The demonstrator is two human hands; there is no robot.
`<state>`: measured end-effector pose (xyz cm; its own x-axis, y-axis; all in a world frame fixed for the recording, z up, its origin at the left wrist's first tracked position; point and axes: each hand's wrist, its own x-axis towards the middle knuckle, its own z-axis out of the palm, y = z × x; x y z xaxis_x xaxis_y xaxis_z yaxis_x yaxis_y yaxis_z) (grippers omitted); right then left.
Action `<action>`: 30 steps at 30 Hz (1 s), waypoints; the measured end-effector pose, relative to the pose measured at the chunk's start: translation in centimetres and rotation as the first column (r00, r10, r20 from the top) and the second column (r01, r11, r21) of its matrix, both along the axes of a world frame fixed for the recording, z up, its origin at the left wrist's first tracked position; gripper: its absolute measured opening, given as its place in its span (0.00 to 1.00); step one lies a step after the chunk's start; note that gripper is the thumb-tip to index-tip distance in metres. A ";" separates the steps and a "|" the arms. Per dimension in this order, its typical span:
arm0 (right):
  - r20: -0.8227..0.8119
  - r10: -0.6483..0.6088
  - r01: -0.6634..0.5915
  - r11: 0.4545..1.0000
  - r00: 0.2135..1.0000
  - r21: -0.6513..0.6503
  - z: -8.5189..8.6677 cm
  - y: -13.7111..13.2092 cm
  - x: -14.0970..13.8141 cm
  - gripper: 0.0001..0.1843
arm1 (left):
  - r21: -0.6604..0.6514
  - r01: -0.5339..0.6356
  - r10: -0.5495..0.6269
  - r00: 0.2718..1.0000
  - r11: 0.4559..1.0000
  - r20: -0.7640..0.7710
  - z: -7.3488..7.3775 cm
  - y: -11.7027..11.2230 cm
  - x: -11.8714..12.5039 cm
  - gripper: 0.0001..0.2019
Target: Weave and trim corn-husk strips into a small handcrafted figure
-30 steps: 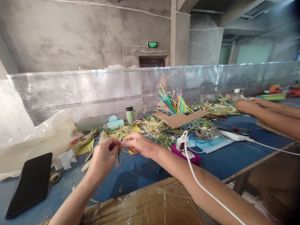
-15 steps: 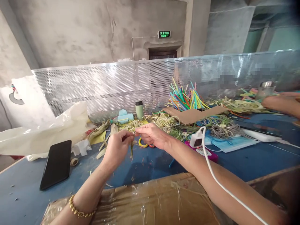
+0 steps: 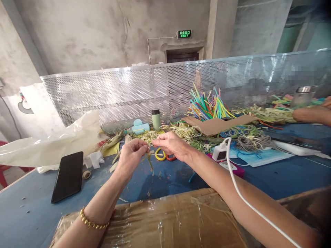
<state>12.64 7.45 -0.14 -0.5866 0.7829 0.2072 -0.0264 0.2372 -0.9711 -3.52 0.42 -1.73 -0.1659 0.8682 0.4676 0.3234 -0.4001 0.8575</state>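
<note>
Pinched in left hand (image 3: 133,151) — a strand (image 3: 150,162); right hand (image 3: 172,145) grip unclear. Yellow ring (image 3: 160,159) shows more than before — handling seemingly ongoing.

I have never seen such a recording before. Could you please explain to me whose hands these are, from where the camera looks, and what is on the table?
There is no machine here: a person works with two bare hands. The camera sits on that person's head, looking forward and down.

The left hand pinches a thin greenish strand, which hangs down. The right hand is close by, its fingertips together; whether it grips something is too small to tell.

On the blue table lie a black phone, a pale green bottle, pale plant-like strips, a blue face mask and a bunch of colourful stems, probably pipe cleaners. At the far right is another person's hand.
</note>
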 end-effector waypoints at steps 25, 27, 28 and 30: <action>0.094 -0.269 0.121 0.685 0.959 0.718 -0.4 -0.9 -1.0 0.03 | -0.010 0.005 -0.004 0.996 1.000 0.091 0.1 0.0 0.4 0.05; 0.077 -0.256 0.128 0.694 0.963 0.708 -0.8 -0.6 -1.3 0.01 | 0.013 -0.008 0.007 0.998 1.000 0.062 0.1 0.0 0.3 0.05; 0.062 -0.251 0.136 0.698 0.966 0.703 -1.0 -0.5 -1.4 0.01 | 0.026 -0.013 0.012 0.999 1.000 0.046 0.0 0.1 0.3 0.05; 0.039 -0.235 0.143 0.706 0.971 0.693 -1.3 -0.2 -1.5 0.03 | 0.046 -0.019 0.018 1.000 0.999 0.025 0.0 0.2 0.2 0.05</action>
